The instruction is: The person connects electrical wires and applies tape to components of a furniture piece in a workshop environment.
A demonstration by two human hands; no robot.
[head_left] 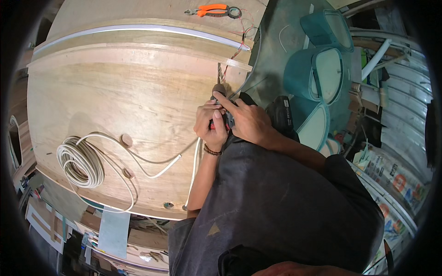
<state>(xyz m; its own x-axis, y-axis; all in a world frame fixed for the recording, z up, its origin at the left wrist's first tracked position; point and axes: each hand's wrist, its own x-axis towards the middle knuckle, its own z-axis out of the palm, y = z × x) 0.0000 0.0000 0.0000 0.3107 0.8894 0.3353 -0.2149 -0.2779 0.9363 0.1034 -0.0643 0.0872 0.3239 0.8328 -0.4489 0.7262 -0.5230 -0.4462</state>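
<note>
A cordless drill (pixel 218 90) with a long bit (pixel 219 71) is held in front of my body, the bit pointing to the far side over the plywood panel (pixel 119 92). My left hand (pixel 212 120) is closed around the drill's body, just behind the chuck. From the right, my right hand (pixel 251 118) grips the drill too, its index finger stretched along toward the chuck. A black battery pack (pixel 282 113) shows beyond the right hand. Both hands partly hide the drill's red and black body. Thin coloured wires (pixel 236 54) run across the panel's far right corner close to the bit.
A coil of white cable (pixel 83 162) lies on the panel at left, its loose loops reaching toward my left arm. Orange-handled pliers (pixel 212 10) rest at the far side. A round hole (pixel 169 205) pierces the near edge. Teal upholstered pieces (pixel 313 73) stand at right.
</note>
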